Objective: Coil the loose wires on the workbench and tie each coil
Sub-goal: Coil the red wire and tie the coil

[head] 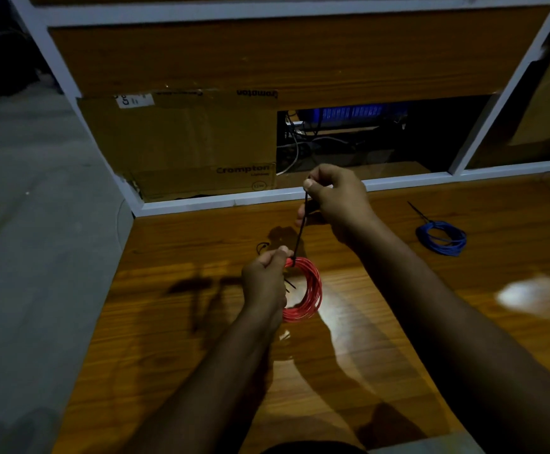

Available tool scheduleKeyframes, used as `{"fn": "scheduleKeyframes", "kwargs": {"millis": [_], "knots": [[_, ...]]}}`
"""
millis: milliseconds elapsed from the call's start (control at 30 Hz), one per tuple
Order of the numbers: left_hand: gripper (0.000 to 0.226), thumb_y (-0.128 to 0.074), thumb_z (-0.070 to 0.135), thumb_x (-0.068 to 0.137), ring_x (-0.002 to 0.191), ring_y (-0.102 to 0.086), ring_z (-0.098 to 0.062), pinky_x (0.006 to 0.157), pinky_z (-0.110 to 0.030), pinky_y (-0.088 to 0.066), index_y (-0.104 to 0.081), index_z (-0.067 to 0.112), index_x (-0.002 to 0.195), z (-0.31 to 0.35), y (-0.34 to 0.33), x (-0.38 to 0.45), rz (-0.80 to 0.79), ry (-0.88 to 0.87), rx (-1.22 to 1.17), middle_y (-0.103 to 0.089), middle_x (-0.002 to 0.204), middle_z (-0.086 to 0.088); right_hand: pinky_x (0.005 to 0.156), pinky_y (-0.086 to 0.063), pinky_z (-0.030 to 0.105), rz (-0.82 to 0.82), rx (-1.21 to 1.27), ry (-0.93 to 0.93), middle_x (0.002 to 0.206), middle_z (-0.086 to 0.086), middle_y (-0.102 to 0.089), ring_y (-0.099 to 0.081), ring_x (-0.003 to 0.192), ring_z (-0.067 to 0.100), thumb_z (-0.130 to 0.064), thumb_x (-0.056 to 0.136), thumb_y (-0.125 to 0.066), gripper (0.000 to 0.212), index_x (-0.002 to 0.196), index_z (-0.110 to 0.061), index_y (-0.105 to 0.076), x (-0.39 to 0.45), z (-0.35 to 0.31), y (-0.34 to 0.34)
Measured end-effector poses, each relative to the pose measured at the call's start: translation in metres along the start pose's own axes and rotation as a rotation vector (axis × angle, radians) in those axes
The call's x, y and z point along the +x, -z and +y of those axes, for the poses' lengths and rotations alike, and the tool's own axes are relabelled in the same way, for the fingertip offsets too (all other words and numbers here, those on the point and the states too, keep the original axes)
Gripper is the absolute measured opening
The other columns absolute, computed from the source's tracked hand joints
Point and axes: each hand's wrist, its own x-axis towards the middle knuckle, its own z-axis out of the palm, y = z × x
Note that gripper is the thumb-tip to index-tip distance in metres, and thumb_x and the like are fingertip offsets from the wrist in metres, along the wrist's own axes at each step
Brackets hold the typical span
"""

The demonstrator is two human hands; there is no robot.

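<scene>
The left hand (264, 277) gripped the red coil (303, 290) at its top, holding it just above the wooden surface (398, 322). The right hand (335, 198) pinched the black tie (300, 231), stretched taut up from the coil. A tied blue coil (441, 238) lay well apart on the right.

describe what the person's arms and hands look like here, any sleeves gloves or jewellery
Both arms are bare from hand to the frame's lower edge: no sleeves show. The left hand and right hand wear no gloves, and no rings, watch or bracelets are visible. The dim light hides finer detail. A short, pale thumbnail shows on the right hand.
</scene>
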Motion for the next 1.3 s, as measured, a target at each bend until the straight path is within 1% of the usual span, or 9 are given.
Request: {"fn": "scheduleKeyframes", "kwargs": {"millis": [67, 167, 267, 333, 400, 633, 800, 1067, 1300], "knots": [[0.014, -0.057, 0.028, 0.099, 0.118, -0.051, -0.055, 0.089, -0.063, -0.049, -0.066, 0.03, 0.088, -0.004, -0.002, 0.001, 0.017, 0.0, 0.037, -0.055, 0.123, -0.035, 0.06, -0.061, 0.036, 0.005, -0.017, 0.019, 0.09, 0.012, -0.06, -0.069, 0.065, 0.021, -0.013, 0.101, -0.052, 0.015, 0.088, -0.018, -0.056, -0.002, 0.0, -0.003], [0.013, -0.057, 0.03, 0.099, 0.099, -0.059, -0.055, 0.064, -0.051, -0.054, -0.066, 0.029, 0.091, -0.01, -0.002, 0.006, 0.046, -0.023, 0.079, -0.056, 0.121, -0.037, 0.06, -0.061, 0.037, -0.004, -0.017, -0.002, 0.088, 0.014, -0.061, -0.07, 0.065, 0.023, -0.012, 0.1, -0.054, 0.016, 0.086, -0.018, -0.057, -0.001, 0.002, -0.004], [0.014, -0.056, 0.029, 0.1, 0.107, -0.054, -0.058, 0.085, -0.068, -0.048, -0.067, 0.026, 0.091, -0.019, -0.003, 0.009, 0.075, -0.029, 0.084, -0.058, 0.115, -0.038, 0.058, -0.059, 0.034, -0.032, 0.035, -0.034, 0.089, 0.016, -0.062, -0.07, 0.063, 0.021, -0.012, 0.1, -0.054, 0.014, 0.087, -0.014, -0.058, 0.001, 0.005, -0.004], [0.014, -0.055, 0.03, 0.1, 0.078, -0.062, -0.05, 0.064, -0.053, -0.056, -0.066, 0.025, 0.093, -0.021, -0.002, 0.011, 0.071, -0.003, 0.067, -0.063, 0.089, -0.033, 0.06, -0.059, 0.032, -0.044, 0.039, -0.027, 0.089, 0.014, -0.063, -0.071, 0.064, 0.019, -0.012, 0.1, -0.055, 0.012, 0.089, -0.012, -0.059, 0.002, 0.008, -0.002], [0.015, -0.053, 0.031, 0.101, 0.044, -0.041, -0.018, 0.04, -0.026, -0.033, -0.064, 0.02, 0.103, -0.025, 0.0, 0.018, 0.012, 0.074, -0.006, -0.046, 0.058, -0.005, 0.063, -0.06, 0.031, -0.064, 0.03, 0.011, 0.093, 0.014, -0.065, -0.073, 0.071, 0.019, -0.015, 0.098, -0.057, 0.009, 0.092, -0.01, -0.06, 0.004, 0.013, 0.003], [0.038, -0.051, 0.047, 0.099, 0.04, -0.027, -0.006, 0.035, -0.02, -0.02, -0.058, 0.012, 0.113, -0.023, 0.004, 0.033, -0.102, 0.385, -0.221, -0.032, 0.051, 0.007, 0.078, -0.054, 0.032, -0.424, -0.44, -0.194, 0.109, -0.003, -0.06, -0.062, 0.098, 0.014, -0.058, 0.099, -0.036, 0.045, 0.126, -0.025, -0.05, -0.005, 0.058, 0.038], [0.053, -0.046, 0.055, 0.097, 0.038, -0.032, -0.008, 0.041, -0.02, -0.025, -0.056, 0.011, 0.07, -0.019, -0.014, 0.037, -0.279, 0.447, -0.313, -0.039, 0.045, 0.004, 0.065, -0.054, 0.027, -0.541, -0.129, -0.32, 0.102, 0.009, -0.068, -0.071, 0.083, 0.02, -0.038, 0.102, -0.048, 0.025, 0.125, -0.028, -0.052, -0.036, 0.111, 0.05], [0.028, -0.041, 0.014, 0.101, 0.107, -0.056, -0.029, 0.102, -0.047, -0.045, -0.053, 0.013, 0.126, -0.026, -0.082, 0.029, -0.439, 0.238, -0.006, -0.059, 0.113, -0.012, 0.065, -0.055, 0.035, -0.252, 0.119, -0.36, 0.107, 0.017, -0.065, -0.065, 0.066, 0.019, -0.025, 0.099, -0.055, 0.04, 0.136, -0.016, -0.043, -0.03, 0.146, 0.118], [0.029, -0.058, 0.007, 0.095, 0.103, -0.067, -0.023, 0.094, -0.044, -0.056, -0.054, 0.015, 0.124, -0.056, -0.153, 0.042, -0.229, 0.155, 0.064, -0.063, 0.12, -0.009, 0.077, -0.056, 0.044, -0.166, 0.17, -0.396, 0.1, 0.016, -0.068, -0.067, 0.075, 0.023, -0.019, 0.099, -0.057, 0.025, 0.122, -0.015, -0.052, -0.013, 0.166, 0.182]]}}
